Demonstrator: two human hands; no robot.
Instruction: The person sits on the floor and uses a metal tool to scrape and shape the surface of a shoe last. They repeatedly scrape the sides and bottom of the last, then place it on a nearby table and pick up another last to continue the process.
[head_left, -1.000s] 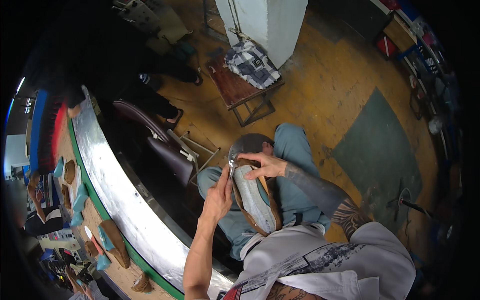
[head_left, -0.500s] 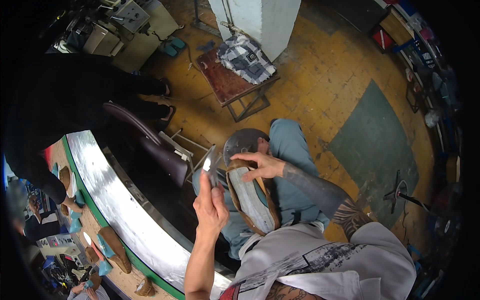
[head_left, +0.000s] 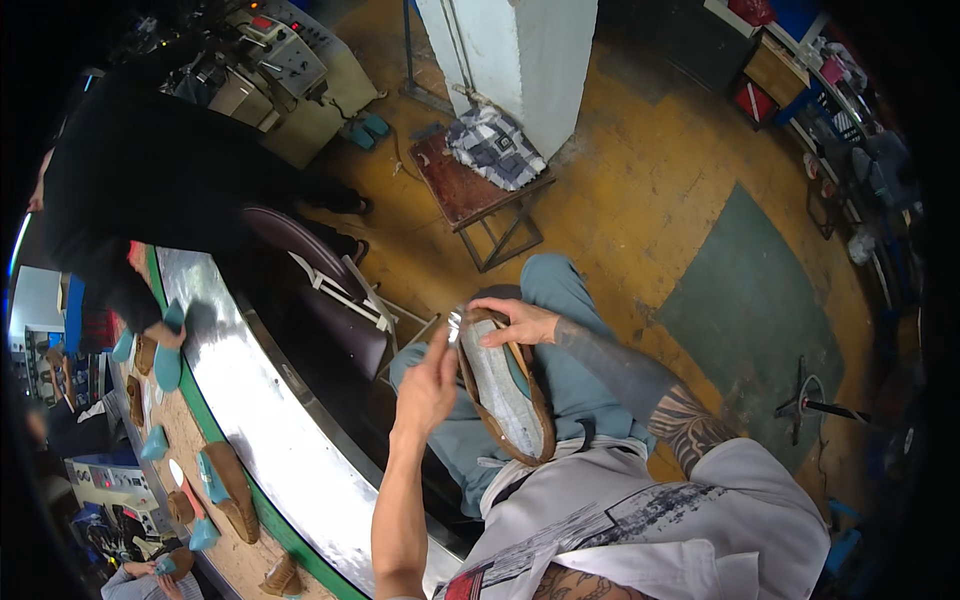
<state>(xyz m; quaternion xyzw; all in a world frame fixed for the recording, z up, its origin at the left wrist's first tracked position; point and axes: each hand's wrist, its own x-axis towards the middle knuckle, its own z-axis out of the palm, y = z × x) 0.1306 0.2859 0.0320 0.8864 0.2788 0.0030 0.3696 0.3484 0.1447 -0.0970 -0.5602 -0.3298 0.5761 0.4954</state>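
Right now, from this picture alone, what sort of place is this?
Most likely a shoemaking workshop: an unfinished-looking shoe is held in the right hand, brown shoe pieces and teal forms lie along the bench, and a machine with a control panel stands further off.

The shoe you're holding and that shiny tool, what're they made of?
The shoe seems matt leather or suede: its brown sides barely shine. Its dull grey bottom might be fabric or board. The shiny tool is probably polished metal: it gleams, though blurred.
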